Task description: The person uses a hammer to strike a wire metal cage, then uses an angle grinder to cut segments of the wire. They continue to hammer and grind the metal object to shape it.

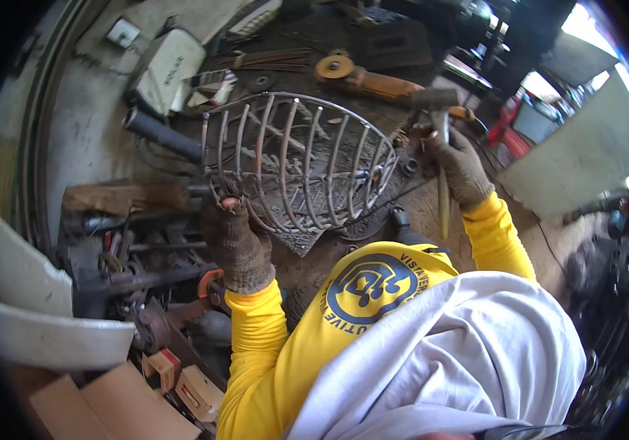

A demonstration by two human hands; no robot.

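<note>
A basket-like frame (pixel 260 158) of bent metal rods is held up in front of me, its curved ribs joined to an outer rim and narrowing to the right. My left hand (pixel 235 246), in a brown knit glove, is closed on the frame's near left corner; a bare thumb tip shows there. My right hand (pixel 462 167), gloved too, is closed round the handle of a hammer (pixel 435 99). The hammer's head points away from me, beyond the frame's right tip, and its handle end hangs toward my body. The hammer and the frame look apart.
Beyond the frame lie an orange angle grinder (pixel 384 83) and a pale box (pixel 171 72). A dark pipe (pixel 159 135) juts in from the left. Metal scrap and tools (pixel 146 249) crowd the left, with cardboard (pixel 127 400) nearer. A grey panel (pixel 582 150) leans at the right.
</note>
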